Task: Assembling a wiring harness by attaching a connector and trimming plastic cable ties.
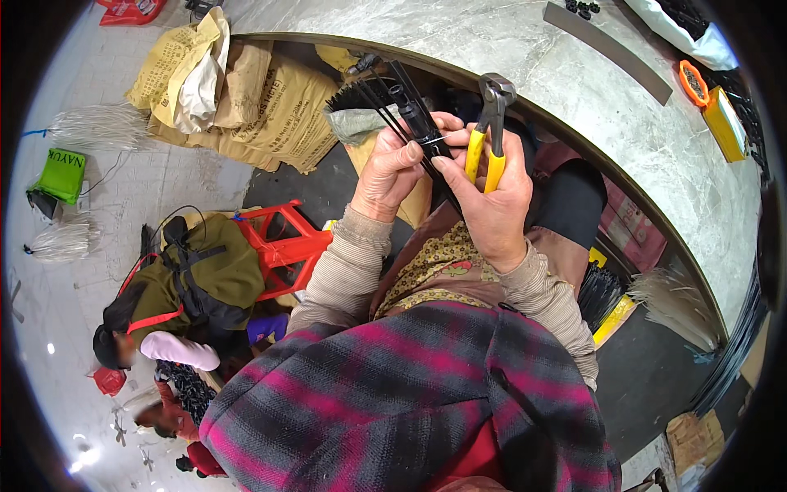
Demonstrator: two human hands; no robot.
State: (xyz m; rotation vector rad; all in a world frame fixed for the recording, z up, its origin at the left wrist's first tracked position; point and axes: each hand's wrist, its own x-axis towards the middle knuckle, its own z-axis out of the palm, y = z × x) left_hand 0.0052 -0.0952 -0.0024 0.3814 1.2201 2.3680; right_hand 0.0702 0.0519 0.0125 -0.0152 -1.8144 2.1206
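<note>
My left hand (387, 176) pinches a bundle of thin black rods with a dark cylindrical hub (416, 121), resembling an umbrella frame. The bundle is tilted, its rod ends pointing up and away from me. In my right hand (502, 197) are end-cutting pincers (495, 102) with yellow handles, their dark head pointing up. My right thumb and fingertips also reach the bundle beside the left fingers. A thin pale wire (434, 140) crosses the bundle between both hands. Whether the pincers' jaws touch each other is hard to make out.
The curved edge of a grey marble-patterned table (467, 41) runs just beyond my hands. On it are a dark curved strip (608, 53), an orange dish (693, 83) and a yellow box (725, 125). Paper sacks (287, 111) and a red stool (287, 246) stand left, near a person in olive (217, 266).
</note>
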